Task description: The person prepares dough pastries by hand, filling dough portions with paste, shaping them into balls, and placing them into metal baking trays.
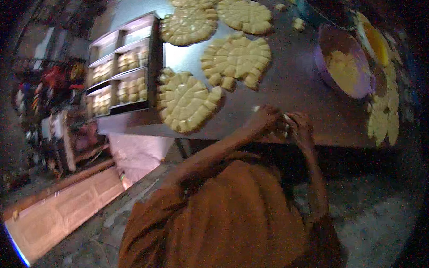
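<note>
At the near edge of the table, my left hand (268, 119) and my right hand (301, 126) are close together with their fingers closed. A small whitish piece, which looks like dough (287, 117), shows between them. Another small pale bit (256, 108) lies just beyond my left hand. To the left of my hands is a round, scored, glossy dough shape (187, 102) with small knobs at its rim. A similar dough shape (236, 58) lies farther off, apart from my hands.
More dough shapes (189, 25) lie at the back of the dark table (297, 69). A compartmented box (154, 65) with small rolls stands at the left. At the right are a purple bowl (321, 59) of pale crumbly stuff, a yellow container (375, 41) and flat dough pieces (384, 116).
</note>
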A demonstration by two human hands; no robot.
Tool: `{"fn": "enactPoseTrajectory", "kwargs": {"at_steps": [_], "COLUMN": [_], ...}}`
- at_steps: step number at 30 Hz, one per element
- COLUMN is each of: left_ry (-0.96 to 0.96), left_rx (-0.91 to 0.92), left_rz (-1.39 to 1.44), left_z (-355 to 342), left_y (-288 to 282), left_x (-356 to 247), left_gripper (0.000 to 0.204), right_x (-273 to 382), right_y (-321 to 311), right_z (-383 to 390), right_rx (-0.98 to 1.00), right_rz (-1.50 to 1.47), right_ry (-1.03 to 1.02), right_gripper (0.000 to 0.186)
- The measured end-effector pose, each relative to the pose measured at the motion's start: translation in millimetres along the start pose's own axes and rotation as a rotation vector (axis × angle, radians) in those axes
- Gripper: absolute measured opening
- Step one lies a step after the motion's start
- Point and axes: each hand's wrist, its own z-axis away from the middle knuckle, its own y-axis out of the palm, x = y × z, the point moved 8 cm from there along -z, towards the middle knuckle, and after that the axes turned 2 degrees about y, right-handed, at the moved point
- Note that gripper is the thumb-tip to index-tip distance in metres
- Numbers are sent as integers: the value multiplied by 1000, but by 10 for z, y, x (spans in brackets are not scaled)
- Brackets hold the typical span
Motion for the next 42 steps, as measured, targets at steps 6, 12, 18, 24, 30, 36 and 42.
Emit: {"fn": "enactPoseTrajectory", "kwargs": {"at_steps": [6,12,18,24,30,36,42], "left_ry": [-15,185,120,17,-70,266,220], "left_rx": [-93,67,120,172,1,227,3], "left_rz": [-77,-216,-141,-154,-181,-323,-398], "left_z": [-5,188,326,404,423,380,426], "left_y": [-629,-874,-765,-664,-942,-802,-1001], "left_x": [-202,-215,-241,-163,-410,-564,-744], "left_gripper": [69,83,87,91,80,61,46], "right_x": [-137,37,310,186,415,171,583], "right_y": [13,122,281,557,263,689,401], "right_z": [-25,112,85,142,118,147,186], "right_rx": [18,143,120,80,-25,0,-168], "right_rz": [55,199,342,328,262,351,400], "right_ry": [-191,-237,-270,-354,-330,-408,-493], "right_gripper": [52,113,110,100,86,88,78]}}
